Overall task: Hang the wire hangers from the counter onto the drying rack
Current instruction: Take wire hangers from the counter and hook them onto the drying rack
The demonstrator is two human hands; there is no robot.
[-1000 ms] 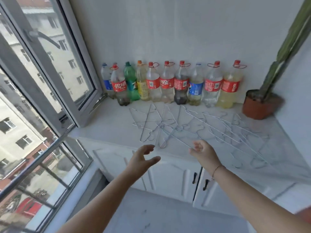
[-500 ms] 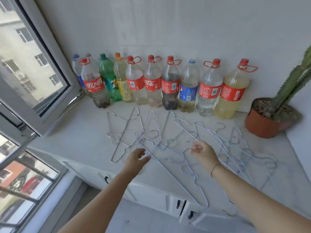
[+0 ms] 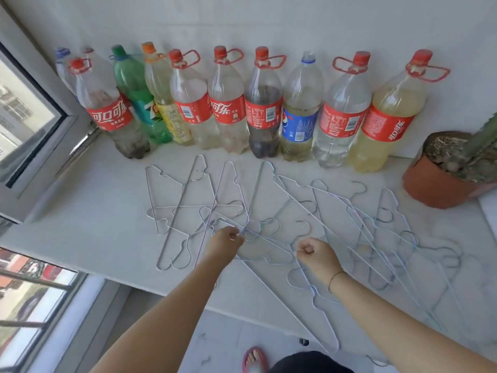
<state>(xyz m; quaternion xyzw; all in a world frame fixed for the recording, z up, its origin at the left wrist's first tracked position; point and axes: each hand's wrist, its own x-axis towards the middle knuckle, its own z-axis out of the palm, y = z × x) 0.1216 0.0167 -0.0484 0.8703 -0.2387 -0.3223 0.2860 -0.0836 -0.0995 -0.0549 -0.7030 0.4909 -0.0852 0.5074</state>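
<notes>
**Item: wire hangers (image 3: 271, 224).** Pale blue and bare-metal wire, many in number, lying flat and tangled on the white table (image 3: 94, 211). The pile spreads outward from both grips: some lie beyond the left one, most trail off past the right one, and one long hanger overhangs the table's near edge below the right forearm.

**Left grip (image 3: 227, 239).** Fingers drawn together and pinching a wire at the crossing of several hangers, in the middle of the tangle. Nothing is lifted; the wire lies on the table.

**Right grip (image 3: 314, 255).** Curled tight, thumb against fingers, nipping a wire at its leading knuckle, just beside the left grip. A thin bracelet (image 3: 333, 278) sits on the wrist behind it.

**Surroundings.** A row of plastic bottles (image 3: 228, 103) stands against the wall, well beyond both grips. A potted plant (image 3: 435, 184) stands far out past the right grip. An open window (image 3: 27, 117) lies far out past the left grip. A foot in a pink sandal (image 3: 254, 358) shows on the floor beneath the forearms.

**Progress.** The drying rack is not in view. Every visible hanger is on the table, so by appearance no hanging is done here. The step in hand looks like picking a first hanger or two out of the tangle. Left to do: freeing them, carrying them to the rack, hooking them on, and clearing the rest of the pile.
</notes>
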